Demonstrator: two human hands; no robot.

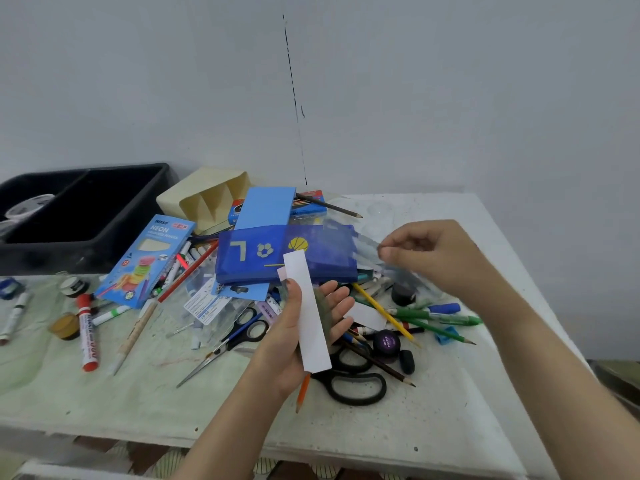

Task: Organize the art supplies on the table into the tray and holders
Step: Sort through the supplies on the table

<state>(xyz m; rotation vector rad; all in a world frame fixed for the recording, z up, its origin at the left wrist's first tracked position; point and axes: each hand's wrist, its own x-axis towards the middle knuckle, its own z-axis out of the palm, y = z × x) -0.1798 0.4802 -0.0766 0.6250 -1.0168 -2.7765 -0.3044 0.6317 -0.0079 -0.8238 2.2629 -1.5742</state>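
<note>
White paper strip (311, 317) is sitting up off the bench (138, 393), lying across the palm of the left grip (294, 327), with the thumb pinning its left edge and the fingers spreading loosely behind it. A darker grey-green patch is showing under the strip; can't tell what it is.

The right grip (426, 251) is narrowing to a fingertip pinch on what is looking like a clear plastic sleeve (367, 245). The film is blurring there, so the contact is a judgement.

Handling:
- The strip is reading as very light, thin and floppy, prone to creasing and to sliding out.
- I'm expecting the best hold to be a flat thumb-to-finger pinch near mid-length, not at an end.
- The sleeve is looking slick and limp, so I'd be pinching it at a corner or open edge.

Just beyond the hands, a blue mesh zip pouch (277, 261) is lying on top of the pile. Black-handled scissors (356, 389) are lying below the left grip. The cream divided holder (207, 199) and black plastic tray (152, 216) are waiting at far left, well apart from both hands.
</note>
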